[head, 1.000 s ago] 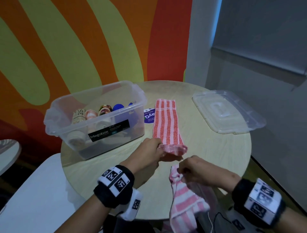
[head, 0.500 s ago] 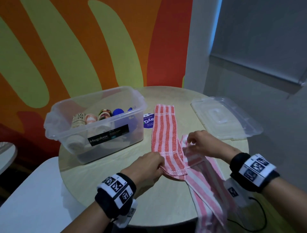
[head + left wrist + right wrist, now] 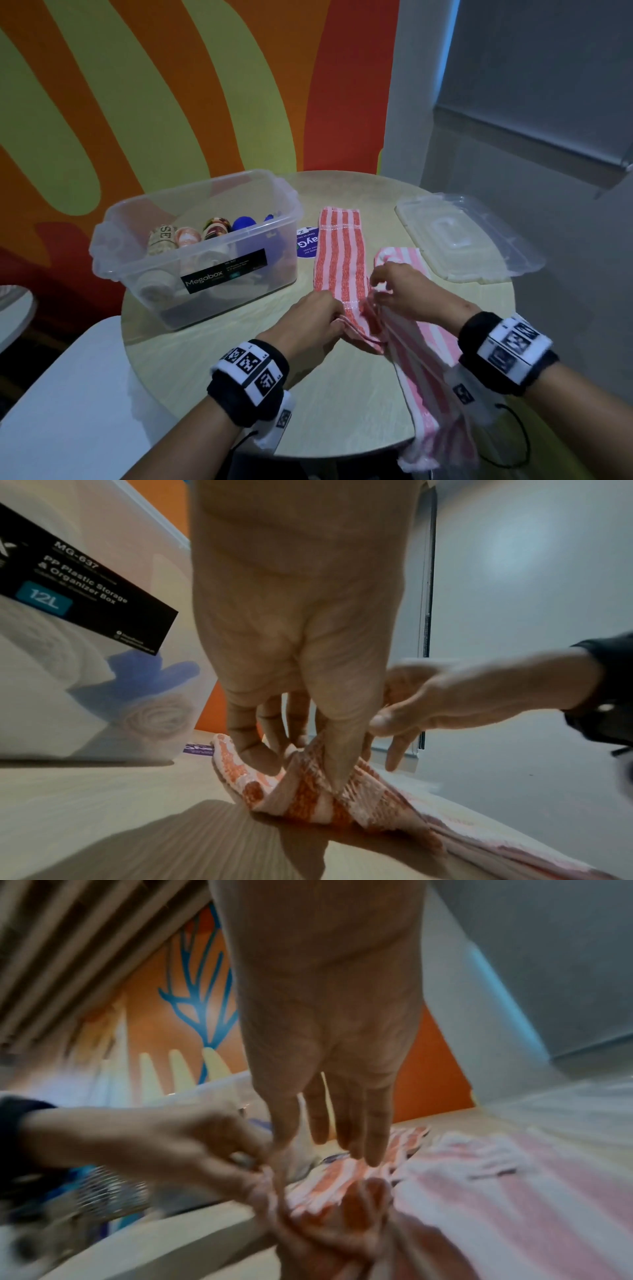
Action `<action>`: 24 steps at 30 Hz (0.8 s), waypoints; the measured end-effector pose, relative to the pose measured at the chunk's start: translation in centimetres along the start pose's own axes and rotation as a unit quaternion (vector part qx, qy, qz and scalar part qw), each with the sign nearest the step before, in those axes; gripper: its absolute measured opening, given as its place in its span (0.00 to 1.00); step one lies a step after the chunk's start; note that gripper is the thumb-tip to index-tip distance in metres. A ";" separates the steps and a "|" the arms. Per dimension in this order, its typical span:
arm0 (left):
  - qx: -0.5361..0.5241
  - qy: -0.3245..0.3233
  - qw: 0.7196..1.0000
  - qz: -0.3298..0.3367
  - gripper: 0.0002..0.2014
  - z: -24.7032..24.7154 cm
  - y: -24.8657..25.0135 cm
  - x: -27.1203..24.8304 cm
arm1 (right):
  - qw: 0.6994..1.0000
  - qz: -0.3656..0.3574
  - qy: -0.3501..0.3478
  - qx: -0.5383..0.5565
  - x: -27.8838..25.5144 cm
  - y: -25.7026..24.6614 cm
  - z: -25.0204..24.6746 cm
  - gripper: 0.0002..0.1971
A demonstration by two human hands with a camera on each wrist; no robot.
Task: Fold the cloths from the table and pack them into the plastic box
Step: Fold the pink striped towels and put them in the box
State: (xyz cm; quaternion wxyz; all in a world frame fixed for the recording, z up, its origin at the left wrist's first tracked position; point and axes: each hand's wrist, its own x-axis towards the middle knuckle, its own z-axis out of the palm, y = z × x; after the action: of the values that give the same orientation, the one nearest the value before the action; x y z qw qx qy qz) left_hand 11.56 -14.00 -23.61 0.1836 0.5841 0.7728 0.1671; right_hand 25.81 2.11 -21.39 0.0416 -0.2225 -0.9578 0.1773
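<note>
Black label (image 3: 224, 273) on the clear box (image 3: 113, 236): "Megabox"; the left wrist view adds "MG-637", "PP Plastic Storage & Organizer Box", "12L" (smaller print illegible). Roll (image 3: 162, 236) inside the box: "SE". Blue sticker (image 3: 306, 242) on the table (image 3: 191, 346): partly "ayG".

Orange-striped cloth (image 3: 337, 255) flat, pink-striped cloth (image 3: 424, 346) overhanging table, plastic box (image 3: 191, 246) open

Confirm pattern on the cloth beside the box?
Orange-red and white stripes on the cloth, clearest in the head view.

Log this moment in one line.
stage: folding | left hand: pinches red cloth | right hand: on pink cloth | box: open
</note>
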 end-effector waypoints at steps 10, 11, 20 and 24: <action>-0.048 -0.065 0.997 0.002 0.03 0.1 -1.6 -3.4 | 0.994 -0.095 -0.029 0.034 -4.7 -2.4 5.9 0.06; -0.061 -0.063 0.996 -0.006 0.04 0.0 -1.9 -3.4 | 0.994 -0.079 -0.044 0.058 -4.3 -2.1 5.6 0.07; -0.059 -0.088 0.994 -0.014 0.10 0.3 -0.8 -3.3 | 0.981 -0.002 0.003 0.196 -4.6 -0.2 5.3 0.09; 0.000 -0.055 0.998 -0.007 0.06 0.0 0.4 -3.2 | 0.987 -0.030 -0.035 0.153 -5.1 -0.7 5.2 0.08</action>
State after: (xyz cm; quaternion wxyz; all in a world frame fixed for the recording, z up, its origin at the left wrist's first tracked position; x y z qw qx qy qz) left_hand 12.71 -16.97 -23.12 0.2269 0.5869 0.7657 0.1332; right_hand 29.31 -2.36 -25.97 0.0472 -0.1787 -0.9264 0.3281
